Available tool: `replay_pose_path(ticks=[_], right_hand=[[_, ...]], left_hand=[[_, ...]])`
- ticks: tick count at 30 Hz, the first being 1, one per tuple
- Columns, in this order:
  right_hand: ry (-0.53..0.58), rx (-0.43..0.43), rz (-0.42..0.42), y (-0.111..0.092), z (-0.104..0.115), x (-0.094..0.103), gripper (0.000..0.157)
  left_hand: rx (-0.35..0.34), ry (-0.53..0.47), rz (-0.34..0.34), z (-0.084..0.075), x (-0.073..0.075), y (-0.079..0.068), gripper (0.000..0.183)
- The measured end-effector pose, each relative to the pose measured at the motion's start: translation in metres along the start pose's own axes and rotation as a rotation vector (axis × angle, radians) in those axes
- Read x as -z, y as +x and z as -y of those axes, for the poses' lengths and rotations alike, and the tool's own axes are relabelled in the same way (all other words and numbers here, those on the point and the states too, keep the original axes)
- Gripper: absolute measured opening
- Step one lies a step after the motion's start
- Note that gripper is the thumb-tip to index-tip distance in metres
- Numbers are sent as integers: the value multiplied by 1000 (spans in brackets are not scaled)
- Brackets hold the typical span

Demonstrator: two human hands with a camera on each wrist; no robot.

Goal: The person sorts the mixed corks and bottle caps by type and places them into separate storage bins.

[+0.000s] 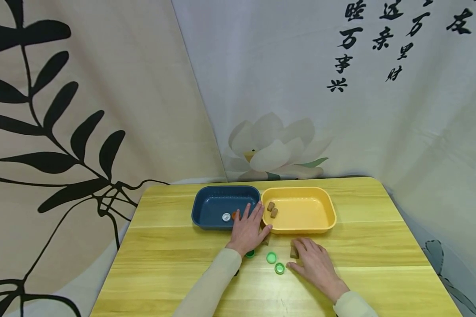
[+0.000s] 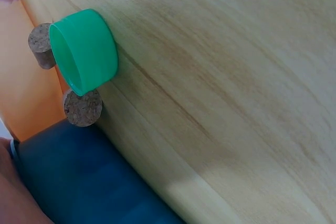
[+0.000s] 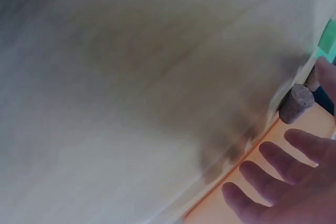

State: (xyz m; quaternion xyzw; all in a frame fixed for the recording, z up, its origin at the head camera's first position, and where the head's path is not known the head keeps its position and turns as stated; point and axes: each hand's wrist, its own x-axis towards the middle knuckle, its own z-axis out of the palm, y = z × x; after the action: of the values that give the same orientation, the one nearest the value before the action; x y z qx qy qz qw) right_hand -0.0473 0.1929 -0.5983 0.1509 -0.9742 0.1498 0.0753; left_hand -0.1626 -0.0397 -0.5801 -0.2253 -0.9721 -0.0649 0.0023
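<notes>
My left hand (image 1: 247,232) reaches over the near right corner of the blue tray (image 1: 202,225), fingers extended. Inside that tray lie a white bottle cap (image 1: 226,217) and an orange-brown cap (image 1: 233,215), the latter partly behind the fingers. A cork (image 1: 266,240) shows beside the left hand's thumb. My right hand (image 1: 316,265) hovers close over the table with fingers spread and nothing gripped. Another cork (image 3: 296,103) stands between its thumb and index finger, apart from both in the right wrist view. Two green caps (image 1: 271,257) (image 1: 279,268) lie left of the right hand.
Two corks (image 1: 272,210) lie in the left end of the yellow tray (image 1: 330,207), which stands beside the blue one. A further green cap (image 1: 250,253) shows next to the left wrist. Something small and dark (image 1: 236,273) is mostly hidden by the left sleeve.
</notes>
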Motion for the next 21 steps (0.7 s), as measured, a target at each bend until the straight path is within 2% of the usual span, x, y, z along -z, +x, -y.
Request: replay_pose_path(ticks=[4,11,17,21], right_hand=[[-33,-13,14,0,-1,-2,70],[-65,14,-23,-1,1,-2,44],[-32,16,-47,-2,3,1,46],[-22,41,-94,-3,5,8,46]], left_hand=[[-1,9,-2,-1,0,0,76],[-12,11,-22,0,0,-1,76],[-15,14,-24,1,0,-2,76],[-16,14,-25,1,1,-2,76]])
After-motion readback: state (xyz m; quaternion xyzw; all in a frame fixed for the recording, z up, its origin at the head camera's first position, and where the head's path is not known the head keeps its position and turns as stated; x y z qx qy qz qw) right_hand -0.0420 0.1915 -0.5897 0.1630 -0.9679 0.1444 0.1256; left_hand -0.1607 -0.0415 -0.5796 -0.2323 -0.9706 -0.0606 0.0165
